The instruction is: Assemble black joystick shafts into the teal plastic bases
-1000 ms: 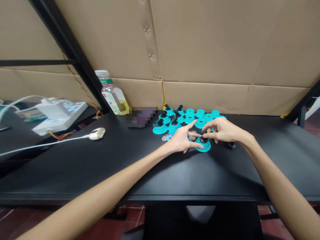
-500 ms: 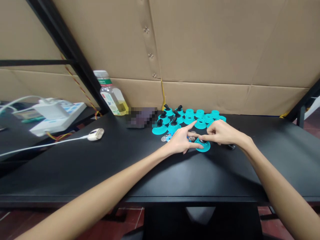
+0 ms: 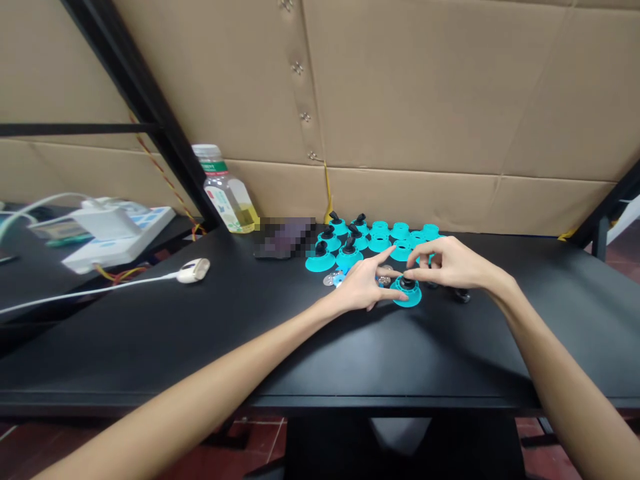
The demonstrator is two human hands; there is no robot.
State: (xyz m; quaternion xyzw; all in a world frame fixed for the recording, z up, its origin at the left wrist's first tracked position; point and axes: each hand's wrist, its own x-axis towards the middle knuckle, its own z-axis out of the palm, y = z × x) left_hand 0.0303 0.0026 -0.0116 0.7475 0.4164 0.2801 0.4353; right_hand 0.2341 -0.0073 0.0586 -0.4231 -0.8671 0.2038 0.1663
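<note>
A turquoise cone-shaped plastic base (image 3: pixel 409 300) rests on the black table, with a black part (image 3: pixel 407 283) in its centre. My left hand (image 3: pixel 363 283) steadies the base from the left, thumb and a finger against its rim while the index finger points away. Over the top, my right hand (image 3: pixel 445 263) has thumb and index finger pinched on the black part. Behind my hands stand several turquoise bases with black stems (image 3: pixel 350 247) and several bare turquoise rings (image 3: pixel 400 231). Small clear and blue discs (image 3: pixel 333 279) lie beside my left hand, partly hidden by it.
Black glossy parts (image 3: pixel 461 295) lie right of my right hand. At the back left are a bottle (image 3: pixel 227 200) and a blurred dark flat object (image 3: pixel 290 238). A white cable with a plug (image 3: pixel 194 271) and a power strip (image 3: pixel 123 243) lie further left. Cardboard (image 3: pixel 425 100) backs the table.
My right hand has risen slightly, from pressing over the base's centre to a pinch, and more of the black part shows. My left hand stays on the base.
</note>
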